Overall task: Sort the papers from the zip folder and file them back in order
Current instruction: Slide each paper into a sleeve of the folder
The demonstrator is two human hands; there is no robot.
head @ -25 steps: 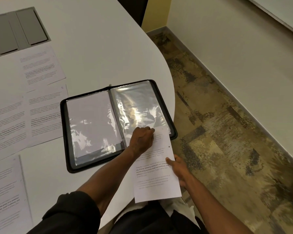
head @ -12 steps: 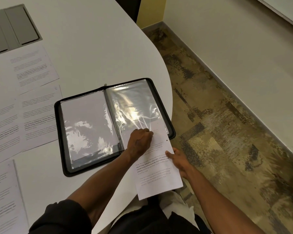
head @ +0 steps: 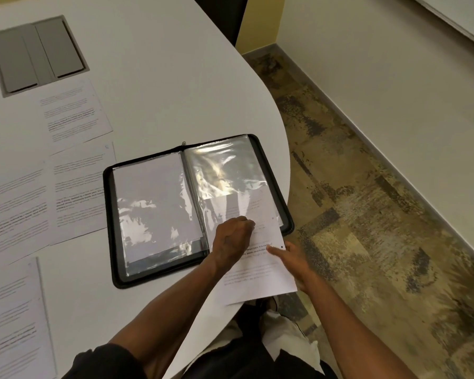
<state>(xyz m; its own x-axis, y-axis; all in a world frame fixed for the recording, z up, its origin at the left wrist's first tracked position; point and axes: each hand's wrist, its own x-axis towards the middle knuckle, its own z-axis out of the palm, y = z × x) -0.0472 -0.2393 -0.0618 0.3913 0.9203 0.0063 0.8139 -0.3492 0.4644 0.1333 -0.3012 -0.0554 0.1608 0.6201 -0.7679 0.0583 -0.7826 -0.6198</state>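
Note:
A black zip folder (head: pixel 110 214) lies open near the white table's rounded edge, showing clear plastic sleeves. The left sleeve (head: pixel 153 203) holds a white sheet. A printed sheet (head: pixel 257 277) sits partway inside the right sleeve (head: pixel 225 170), its lower half sticking out over the table edge. My left hand (head: pixel 231 242) pinches the right sleeve's lower edge with curled fingers, on top of the sheet. My right hand (head: pixel 293 261) grips the sheet's right edge, thumb on top.
Several printed sheets (head: pixel 77 192) lie spread on the table (head: pixel 153 77) left of the folder. A grey recessed panel (head: pixel 36 53) sits at the far left. Patterned carpet (head: pixel 367 214) and a wall lie to the right.
The printed sheet has slid further up into the right sleeve, pushed by my right hand. My left hand stays at the sleeve's lower edge.

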